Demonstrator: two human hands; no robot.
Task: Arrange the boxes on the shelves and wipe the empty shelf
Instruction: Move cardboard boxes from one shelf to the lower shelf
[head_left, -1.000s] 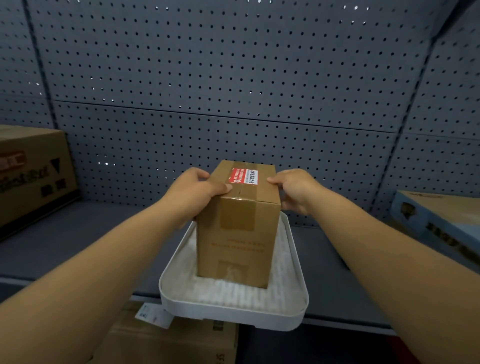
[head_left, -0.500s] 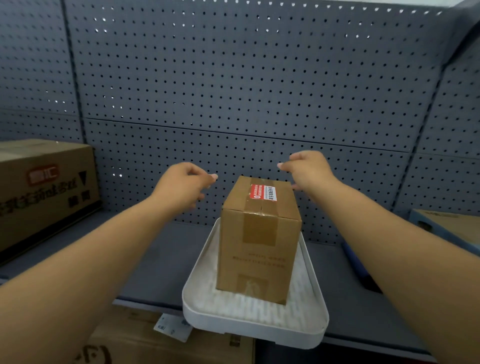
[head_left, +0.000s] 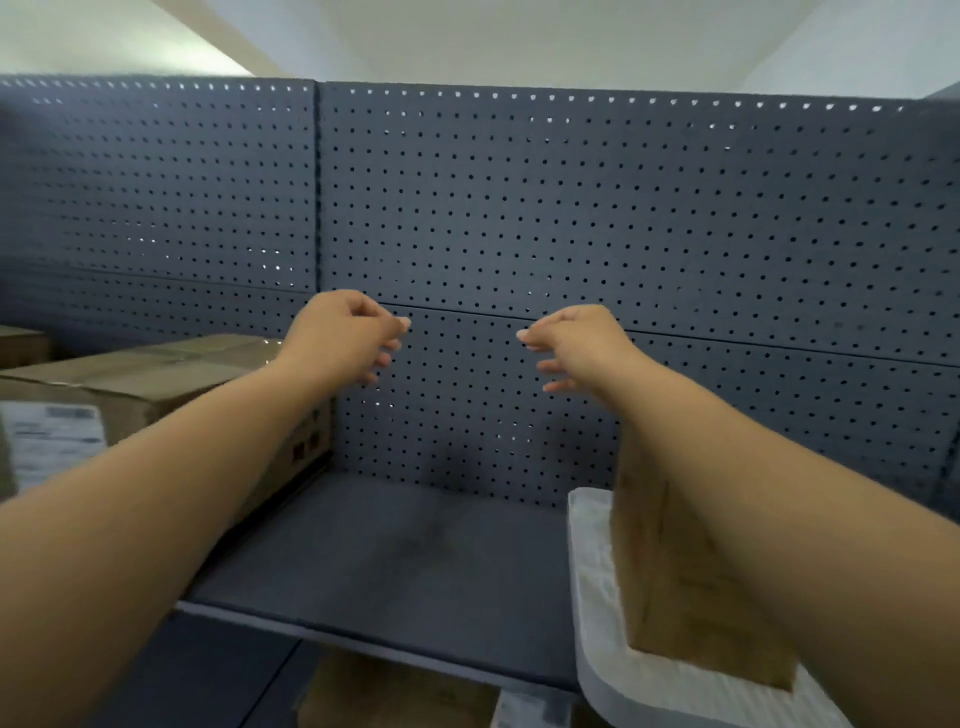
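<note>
I have let go of the small cardboard box (head_left: 675, 597): my left hand (head_left: 345, 332) and right hand (head_left: 576, 343) now hover up and left of the white tray (head_left: 577, 571), fingers (head_left: 395, 325) loosely apart, holding nothing. The box stands in the tray, so I judge the bare shelf (head_left: 405, 561) left of the tray is next for wiping.

A dark grey-blue metal shelf (head_left: 415, 561) runs flat in front of a perforated back panel of the same colour (head_left: 571, 234). A white rectangular plastic tray with rounded corners (head_left: 592, 571) lies on the shelf, its back end near the panel and its front corner jutting past the shelf's pale front edge. Just left of the tray is a bare stretch of board with a faint dull smudge. Well left of the tray, across that stretch, a large brown cardboard box with a taped top (head_left: 156, 374) sits on the shelf. Further left of the tray still, another brown cardboard box (head_left: 21, 345) shows only its edge.
</note>
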